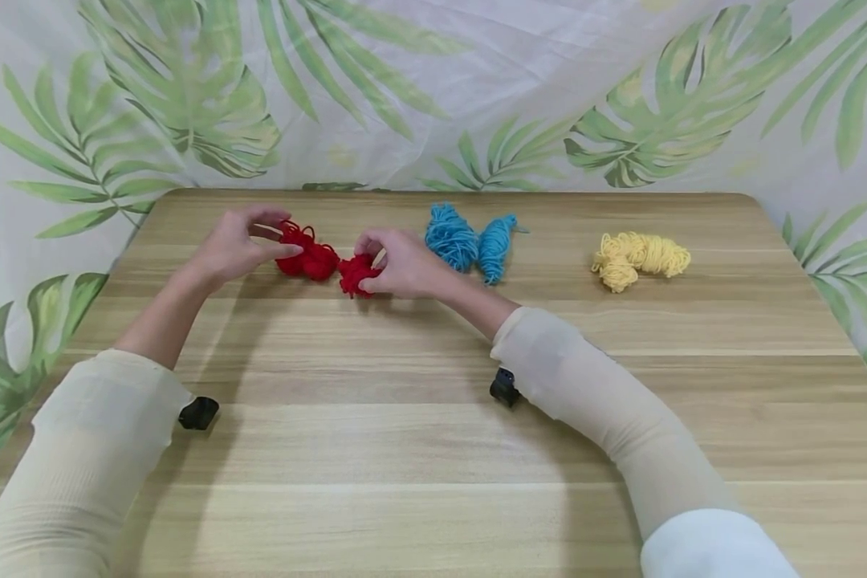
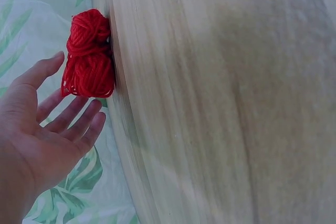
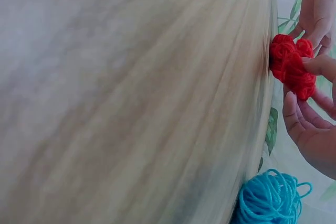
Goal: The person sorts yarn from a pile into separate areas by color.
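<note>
A bundle of red yarn (image 1: 312, 262), made of two lumps side by side, lies at the back left of the wooden table. My left hand (image 1: 238, 247) is at its left side, thumb and fingers spread and relaxed; in the left wrist view, the palm (image 2: 44, 140) shows nothing held. Just right of that bundle, my right hand (image 1: 410, 266) pinches a smaller ball of red yarn (image 1: 357, 277) between thumb and fingers. The right wrist view shows this ball (image 3: 299, 78) raised in the fingertips, overlapping the bundle behind it.
Two blue yarn skeins (image 1: 451, 238) lie right of my right hand. Farther right are pale yellow yarn skeins (image 1: 643, 254), touching one another. A leaf-patterned cloth (image 1: 433, 96) hangs behind the table's back edge. Black wrist devices (image 1: 199, 413) sit below both forearms.
</note>
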A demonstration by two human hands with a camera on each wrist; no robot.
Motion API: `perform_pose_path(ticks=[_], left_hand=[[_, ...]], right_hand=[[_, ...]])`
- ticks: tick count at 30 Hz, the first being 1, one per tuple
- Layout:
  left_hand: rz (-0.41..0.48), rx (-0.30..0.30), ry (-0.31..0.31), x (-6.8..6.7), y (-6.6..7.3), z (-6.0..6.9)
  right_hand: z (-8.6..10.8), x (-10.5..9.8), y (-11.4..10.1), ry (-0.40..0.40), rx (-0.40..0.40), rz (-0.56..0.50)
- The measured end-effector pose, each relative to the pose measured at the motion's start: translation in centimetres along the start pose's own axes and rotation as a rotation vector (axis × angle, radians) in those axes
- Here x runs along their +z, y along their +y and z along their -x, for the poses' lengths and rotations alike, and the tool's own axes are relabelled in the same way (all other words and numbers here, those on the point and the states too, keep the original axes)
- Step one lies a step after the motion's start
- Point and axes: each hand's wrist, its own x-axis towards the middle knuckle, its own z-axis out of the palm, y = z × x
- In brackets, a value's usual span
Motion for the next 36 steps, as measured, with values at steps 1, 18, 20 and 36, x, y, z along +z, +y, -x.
perform_pose_path(ticks=[1,18,20,36], left_hand=[[-0.004,0.000,-0.001,0.0,0.0,0.0],[0.013,0.000,-0.005,-0.4,0.2,0.4],[0.016,-0.002,-0.007,-0.5,0.2,0.5],[0.005,0.008,-0.009,-0.7,-0.1,0.6]], right_hand=[[-0.1,0.0,0.0,-0.001,0.013,0.003],[-2.5,0.7,-0.9,0.038,0.091,0.087],[-2.6,0.9,-0.9,0.044,0.108,0.103],[-2.6,1.4,-1.3,0.071,0.190,0.159]])
